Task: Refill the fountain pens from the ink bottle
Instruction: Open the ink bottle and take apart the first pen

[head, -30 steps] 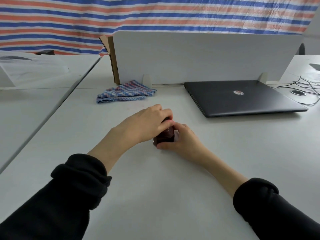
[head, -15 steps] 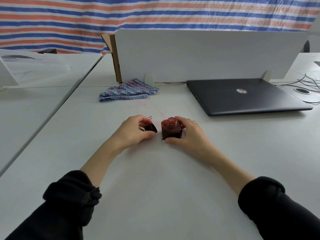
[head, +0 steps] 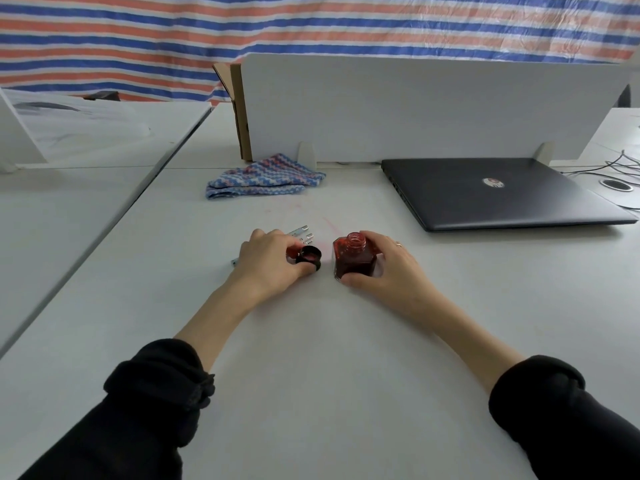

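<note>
Glass, and full of red ink: the bottle (head: 353, 259) stands upright and uncapped at the centre of the frame on the white bench (head: 329, 358), with the right hand (head: 388, 268) curled round its right side, thumb low at the front. It looks squat and faceted, so it should sit steady, but it is hard, breakable and probably smooth; I'd hold it low on the flat shoulders, never by the narrow open neck, since any tilt would spill. Just left of it the left hand (head: 268, 265) pinches the black cap (head: 309, 258), whose inside shows wet red, so that one will smear whatever it touches and is best laid mouth up. Behind the left hand lie the pens (head: 301, 235), thin silvery metal barrels poking out toward the middle of the frame; how many, I cannot tell. They look light, stiff and likely to roll, so take each by the barrel, clear of the nib. A faint pink stain marks the bench just above the bottle. A blue and pink cloth (head: 263, 181) waits further up the frame, and a closed laptop (head: 495, 192) sits at the right, well apart from the ink.
</note>
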`<action>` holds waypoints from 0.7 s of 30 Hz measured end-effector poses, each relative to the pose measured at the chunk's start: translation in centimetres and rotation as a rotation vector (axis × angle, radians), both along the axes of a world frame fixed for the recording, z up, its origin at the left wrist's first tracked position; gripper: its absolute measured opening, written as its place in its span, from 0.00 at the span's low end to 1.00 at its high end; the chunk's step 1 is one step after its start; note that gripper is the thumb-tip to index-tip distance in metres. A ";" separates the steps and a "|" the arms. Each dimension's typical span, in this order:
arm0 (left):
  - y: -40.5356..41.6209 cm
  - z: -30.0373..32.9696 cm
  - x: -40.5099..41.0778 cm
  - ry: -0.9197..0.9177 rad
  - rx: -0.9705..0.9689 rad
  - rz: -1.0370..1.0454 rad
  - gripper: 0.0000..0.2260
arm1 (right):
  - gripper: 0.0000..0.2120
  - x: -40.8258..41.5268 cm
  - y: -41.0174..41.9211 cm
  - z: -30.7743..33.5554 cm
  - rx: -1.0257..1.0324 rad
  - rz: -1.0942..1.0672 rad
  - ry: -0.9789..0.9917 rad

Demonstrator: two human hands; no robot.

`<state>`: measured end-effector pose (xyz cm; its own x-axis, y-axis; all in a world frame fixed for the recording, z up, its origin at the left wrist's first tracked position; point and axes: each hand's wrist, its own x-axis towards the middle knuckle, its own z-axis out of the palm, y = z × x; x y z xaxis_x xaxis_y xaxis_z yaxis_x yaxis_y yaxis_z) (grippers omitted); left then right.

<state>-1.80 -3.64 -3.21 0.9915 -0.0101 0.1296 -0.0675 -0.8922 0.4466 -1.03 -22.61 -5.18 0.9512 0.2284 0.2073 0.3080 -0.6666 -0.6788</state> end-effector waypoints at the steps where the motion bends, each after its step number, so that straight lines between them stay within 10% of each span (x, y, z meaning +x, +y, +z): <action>1: 0.0 0.0 -0.1 0.005 0.022 -0.007 0.16 | 0.33 0.0 0.0 0.0 0.002 -0.002 0.001; 16: 1.4 0.7 -0.2 0.048 0.288 0.052 0.11 | 0.38 -0.8 -0.1 0.2 -0.054 0.044 0.038; 21: 1.5 1.6 -0.3 -0.011 0.094 0.041 0.11 | 0.25 -1.1 -0.3 1.1 0.304 0.005 0.139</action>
<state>-2.08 -2.15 -1.64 0.9899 0.0175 0.1405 -0.0346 -0.9322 0.3603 -2.13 -22.89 -4.04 0.9742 0.1809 0.1350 0.2013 -0.4255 -0.8823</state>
